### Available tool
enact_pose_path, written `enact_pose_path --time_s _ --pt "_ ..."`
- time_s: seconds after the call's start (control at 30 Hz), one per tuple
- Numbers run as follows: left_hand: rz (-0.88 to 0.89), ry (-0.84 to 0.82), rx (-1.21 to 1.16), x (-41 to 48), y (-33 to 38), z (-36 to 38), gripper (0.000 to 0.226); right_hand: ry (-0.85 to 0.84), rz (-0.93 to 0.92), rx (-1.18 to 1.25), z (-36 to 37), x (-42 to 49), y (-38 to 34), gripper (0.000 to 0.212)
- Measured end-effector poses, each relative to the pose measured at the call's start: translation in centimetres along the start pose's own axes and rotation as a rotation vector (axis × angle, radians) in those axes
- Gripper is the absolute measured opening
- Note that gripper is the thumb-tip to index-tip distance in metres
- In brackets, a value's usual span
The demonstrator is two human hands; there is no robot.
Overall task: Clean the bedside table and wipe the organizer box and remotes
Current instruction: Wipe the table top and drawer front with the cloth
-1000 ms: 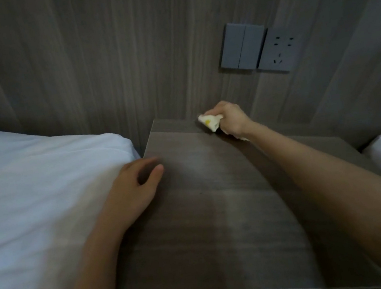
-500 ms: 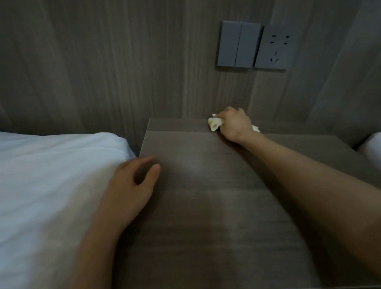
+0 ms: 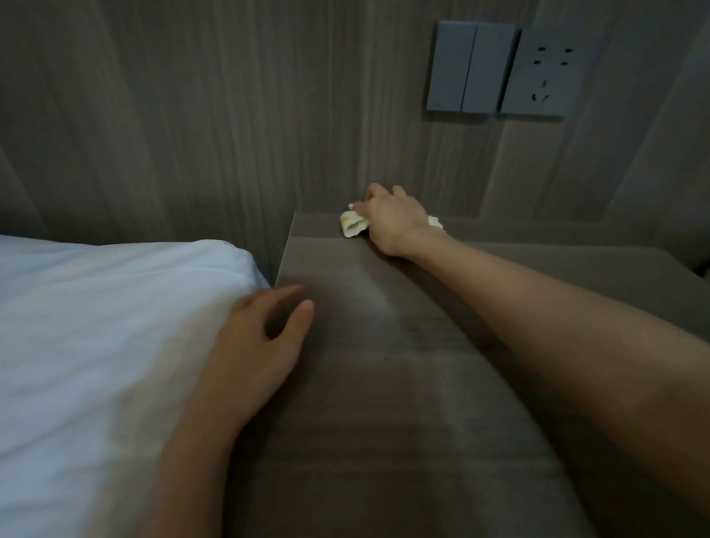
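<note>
Up at back edge of counter (image 3: pixel 390 424), near wall (image 3: pixel 227 103), right grip (image 3: pixel 392 221) is bunched round cloth (image 3: pixel 353 225); left grip (image 3: pixel 259 352) lies slack on edge by bed (image 3: pixel 58 359). Risk: small wad misses wall seam, & left grip covers a patch. No box, remotes in view.

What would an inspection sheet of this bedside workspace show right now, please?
Surface: dark wood-grain bedside table, pale streaks on top.
Job's things: crumpled pale yellow cloth at the back edge; organizer box and remotes not in view.
Clutter: nothing seen.
Grips: right hand grips the cloth; left hand rests open at the left edge.
Cables: nothing seen.
Surroundings: white bed sheet on the left; grey double wall switch and grey socket above.
</note>
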State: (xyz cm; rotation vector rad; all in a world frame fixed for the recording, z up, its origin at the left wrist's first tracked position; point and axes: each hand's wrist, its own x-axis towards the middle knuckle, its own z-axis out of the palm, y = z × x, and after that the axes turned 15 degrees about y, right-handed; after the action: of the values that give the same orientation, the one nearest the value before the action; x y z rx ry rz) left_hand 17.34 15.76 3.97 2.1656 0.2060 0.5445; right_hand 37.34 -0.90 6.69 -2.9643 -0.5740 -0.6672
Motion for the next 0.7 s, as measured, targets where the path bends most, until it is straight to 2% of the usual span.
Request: enact_pose_path --time_s 0.07,0.17,0.3,0.47,0.7 --pt "0.004 0.001 0.003 0.0 -0.1 0.0 0.04 0.013 0.019 0.086 -0.6 0.5 0.4 0.037" --pt "0.003 0.004 0.001 0.2 -0.1 0.1 0.041 0.172 0.021 0.123 -1.0 0.2 0.9 0.04" --pt "0.003 -0.003 0.011 0.2 -0.2 0.1 0.041 0.087 -0.093 0.029 0.1 -0.6 0.1 0.039" --pt "0.023 -0.02 -0.002 0.0 -0.4 0.0 0.042 -0.01 -0.085 0.009 0.1 -0.1 0.2 0.044" --pt "-0.071 0.023 -0.016 -1.0 0.5 -0.7 0.04 -0.016 -0.062 0.196 -1.6 -2.6 0.9 0.043"
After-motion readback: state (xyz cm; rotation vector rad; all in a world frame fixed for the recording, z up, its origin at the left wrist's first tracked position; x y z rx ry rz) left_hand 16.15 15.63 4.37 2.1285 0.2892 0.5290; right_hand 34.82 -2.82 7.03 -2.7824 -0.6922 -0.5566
